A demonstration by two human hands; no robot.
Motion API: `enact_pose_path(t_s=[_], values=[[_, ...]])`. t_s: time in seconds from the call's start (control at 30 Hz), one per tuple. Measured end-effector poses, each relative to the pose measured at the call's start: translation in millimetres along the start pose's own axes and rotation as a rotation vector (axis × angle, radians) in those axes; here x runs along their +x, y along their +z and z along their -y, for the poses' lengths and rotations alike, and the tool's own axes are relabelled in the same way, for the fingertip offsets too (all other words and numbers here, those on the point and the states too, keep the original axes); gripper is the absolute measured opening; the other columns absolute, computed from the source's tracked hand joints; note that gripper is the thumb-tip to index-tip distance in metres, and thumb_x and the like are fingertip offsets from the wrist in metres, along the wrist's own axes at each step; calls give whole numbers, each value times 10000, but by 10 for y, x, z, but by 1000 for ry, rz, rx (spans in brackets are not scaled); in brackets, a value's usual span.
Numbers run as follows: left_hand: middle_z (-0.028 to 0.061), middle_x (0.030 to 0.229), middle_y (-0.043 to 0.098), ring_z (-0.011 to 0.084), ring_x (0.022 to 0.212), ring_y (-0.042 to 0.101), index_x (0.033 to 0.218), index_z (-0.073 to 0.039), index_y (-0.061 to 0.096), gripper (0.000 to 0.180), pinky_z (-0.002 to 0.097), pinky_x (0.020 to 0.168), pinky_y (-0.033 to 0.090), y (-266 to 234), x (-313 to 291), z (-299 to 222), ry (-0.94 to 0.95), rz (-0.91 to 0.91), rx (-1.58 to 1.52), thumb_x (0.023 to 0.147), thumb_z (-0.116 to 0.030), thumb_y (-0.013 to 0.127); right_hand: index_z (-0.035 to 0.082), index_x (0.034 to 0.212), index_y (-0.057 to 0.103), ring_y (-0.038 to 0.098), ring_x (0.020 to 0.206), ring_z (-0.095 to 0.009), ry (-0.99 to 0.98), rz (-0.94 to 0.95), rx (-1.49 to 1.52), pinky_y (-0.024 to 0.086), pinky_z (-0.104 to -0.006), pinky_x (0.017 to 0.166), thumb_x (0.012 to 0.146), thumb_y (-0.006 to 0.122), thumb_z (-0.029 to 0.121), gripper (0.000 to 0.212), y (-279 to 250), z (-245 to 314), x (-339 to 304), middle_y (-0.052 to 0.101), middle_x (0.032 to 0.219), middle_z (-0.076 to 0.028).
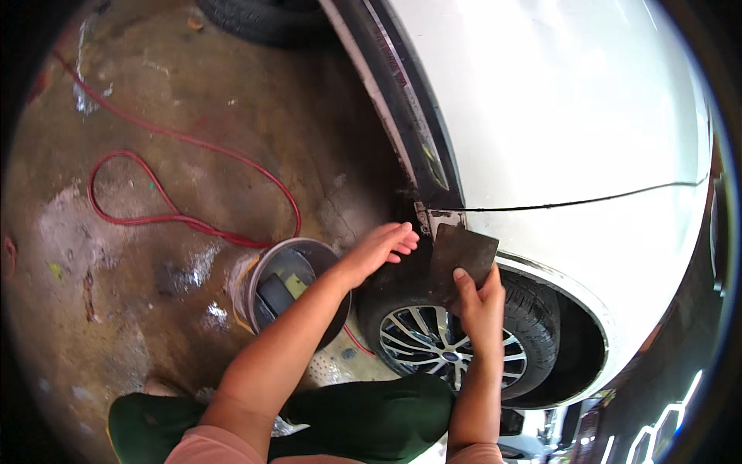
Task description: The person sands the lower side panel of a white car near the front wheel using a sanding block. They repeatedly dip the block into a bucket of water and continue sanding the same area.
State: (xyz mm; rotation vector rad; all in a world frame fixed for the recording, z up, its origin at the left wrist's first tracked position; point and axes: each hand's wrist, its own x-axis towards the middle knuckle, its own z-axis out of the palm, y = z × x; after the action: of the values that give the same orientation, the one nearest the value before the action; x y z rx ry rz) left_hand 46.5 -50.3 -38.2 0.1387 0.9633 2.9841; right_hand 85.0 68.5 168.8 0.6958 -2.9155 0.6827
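My right hand (481, 309) grips a dark brown rectangular sheet of sandpaper (468, 251), thumb on its near face. The sheet stands in front of the lower body panel of a white car (556, 108), just above the front wheel (450, 356). From this angle I cannot tell whether it touches the panel. To its left, my left hand (380, 251) is held in the air, fingers loosely bent and nothing in them. It is near the bottom corner of the panel, where the paint looks scuffed and bare (447, 219).
Below my left forearm stands a bucket (246, 298) of water with a dark block and a yellow-green piece inside. A red hose (193, 143) loops across the wet, stained concrete floor (147, 247). Another tyre (267, 19) shows at the top.
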Motion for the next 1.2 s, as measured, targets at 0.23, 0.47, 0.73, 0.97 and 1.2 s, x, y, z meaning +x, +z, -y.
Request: enact_pose_path(t_s=[0.23,0.47,0.73,0.97,1.2], values=[[-56,1058,658,63,1039,590,1115,-133,674,245,297,955,475,308,-114,-34,-9,43,-219,1048,-367,643,-17,1207,594,724,940,-351,83,73,111,536,-402,831,1036,616,171,255,132,-174,-96,725,1046,-251],[-103,1032,640,32,991,568,1058,-177,662,120,257,919,438,386,58,-97,44,62,-250,1043,-297,662,-31,1235,659,633,946,-114,214,249,565,522,-286,809,1008,694,226,345,-165,-175,54,705,1044,-14],[-78,1066,639,53,997,564,1128,-174,658,158,264,885,422,374,178,102,-29,80,-101,1023,-288,688,11,1214,686,743,1010,-235,108,-17,252,551,-344,842,960,710,189,311,56,-261,25,770,1042,-185],[-87,928,639,21,842,564,1000,-177,682,278,221,797,452,612,274,82,-86,-29,-202,1034,-450,651,17,1134,634,678,805,-484,-106,-101,-136,540,-527,708,986,628,143,194,83,-209,170,706,883,-261],[-43,1012,672,75,901,634,1146,-147,656,332,253,794,501,577,345,73,-165,-36,-150,1060,-461,590,25,1074,558,684,834,-490,-73,-77,-288,538,-569,713,999,577,132,132,177,-109,202,704,929,-259]])
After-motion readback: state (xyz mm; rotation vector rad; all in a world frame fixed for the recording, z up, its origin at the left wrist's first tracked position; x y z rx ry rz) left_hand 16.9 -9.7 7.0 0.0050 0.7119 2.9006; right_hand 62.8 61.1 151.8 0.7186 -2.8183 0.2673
